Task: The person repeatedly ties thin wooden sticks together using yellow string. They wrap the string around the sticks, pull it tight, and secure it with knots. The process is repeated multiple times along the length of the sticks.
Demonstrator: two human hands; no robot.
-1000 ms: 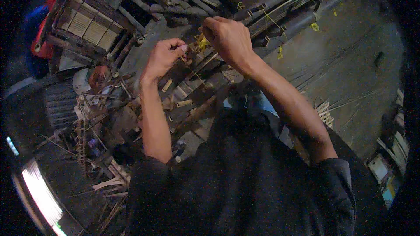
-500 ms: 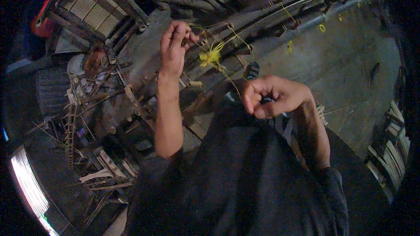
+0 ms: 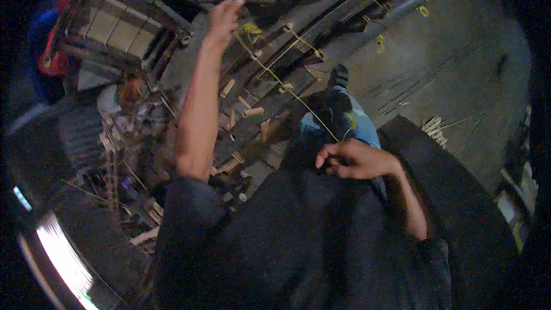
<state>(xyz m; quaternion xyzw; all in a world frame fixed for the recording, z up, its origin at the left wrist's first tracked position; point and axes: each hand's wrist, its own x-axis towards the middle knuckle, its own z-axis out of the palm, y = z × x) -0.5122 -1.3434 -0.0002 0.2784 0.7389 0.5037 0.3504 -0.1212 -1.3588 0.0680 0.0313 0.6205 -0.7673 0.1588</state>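
Stretching yellow string [image 3: 287,86] taut between both hands. Left hand [image 3: 222,18] reaching up and away, fingers pinching string's far end beside yellow knot [image 3: 251,27]. Right hand [image 3: 357,159] staying near torso, fist closing on near end. String crossing diagonally over poles [image 3: 321,23]. Shoe [image 3: 338,74] resting on floor [image 3: 453,69].

You are seeing a dim, grainy picture; glare is burning at lower left, and fisheye edges are darkening.
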